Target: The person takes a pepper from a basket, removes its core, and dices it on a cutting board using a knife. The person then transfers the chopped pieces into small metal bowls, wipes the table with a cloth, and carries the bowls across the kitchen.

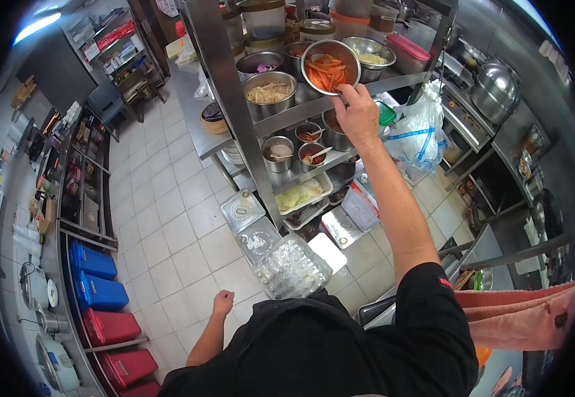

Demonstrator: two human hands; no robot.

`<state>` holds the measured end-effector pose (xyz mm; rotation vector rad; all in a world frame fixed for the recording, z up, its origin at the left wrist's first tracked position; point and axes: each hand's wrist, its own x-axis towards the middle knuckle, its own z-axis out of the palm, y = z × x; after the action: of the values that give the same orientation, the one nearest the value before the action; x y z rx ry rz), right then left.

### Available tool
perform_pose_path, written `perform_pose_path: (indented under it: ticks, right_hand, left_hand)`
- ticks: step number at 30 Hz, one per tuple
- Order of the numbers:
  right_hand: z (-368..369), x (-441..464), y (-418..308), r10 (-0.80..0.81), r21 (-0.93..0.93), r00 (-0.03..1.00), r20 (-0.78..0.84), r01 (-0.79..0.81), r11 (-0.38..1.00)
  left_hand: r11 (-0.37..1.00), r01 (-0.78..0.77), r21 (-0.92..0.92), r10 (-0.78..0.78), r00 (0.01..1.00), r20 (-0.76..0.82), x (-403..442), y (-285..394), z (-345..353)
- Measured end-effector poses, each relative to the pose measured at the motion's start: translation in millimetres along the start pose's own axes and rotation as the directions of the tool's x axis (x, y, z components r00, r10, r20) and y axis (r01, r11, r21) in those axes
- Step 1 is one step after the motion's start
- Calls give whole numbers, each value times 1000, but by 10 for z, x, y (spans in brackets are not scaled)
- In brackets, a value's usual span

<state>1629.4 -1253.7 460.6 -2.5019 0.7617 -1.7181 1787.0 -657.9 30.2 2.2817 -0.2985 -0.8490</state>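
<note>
My right hand [358,111] grips the near rim of a round metal bowl [309,78], tilted toward me at the upper shelf. Orange strips that look like sliced carrot [327,71] lie inside it. Beside the bowl stand a metal pot of pale shredded food [269,94] and a bowl of light yellow shreds [370,55]. Low on the left, my left hand [223,302] hangs over the tiled floor, closed in a loose fist with nothing visible in it.
The steel rack's upright post [231,99] stands left of the bowl. Small pots with spoons [312,156] fill the shelf below. A plastic-wrapped bundle [294,266] and metal lids [242,210] sit low before me. Blue bins [102,291] line the left; a white bag [419,129] hangs right.
</note>
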Motion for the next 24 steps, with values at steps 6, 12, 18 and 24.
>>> perform_pose_path:
  ticks: [6, 12, 18, 24]
  right_hand:
    - [-449, -351, -279, 48, 108, 986, -160, -31, 994]
    - [-740, -1229, -383, 248, 38, 969, 4, -248, 968]
    - [-1128, -2432, -520, 446, -10, 893, 58, -446, 895]
    - [-1664, -3401, -850, 628, -110, 769, 123, -618, 779]
  left_hand:
    - [991, 112, -71, -107, 992, 70, -276, -270, 78]
    - [975, -103, 197, 57, 973, 224, -263, 74, -123]
    - [974, -201, -108, 222, 943, 248, 507, 959, 85]
    - [858, -352, -373, 473, 825, 309, 654, 3198, 598]
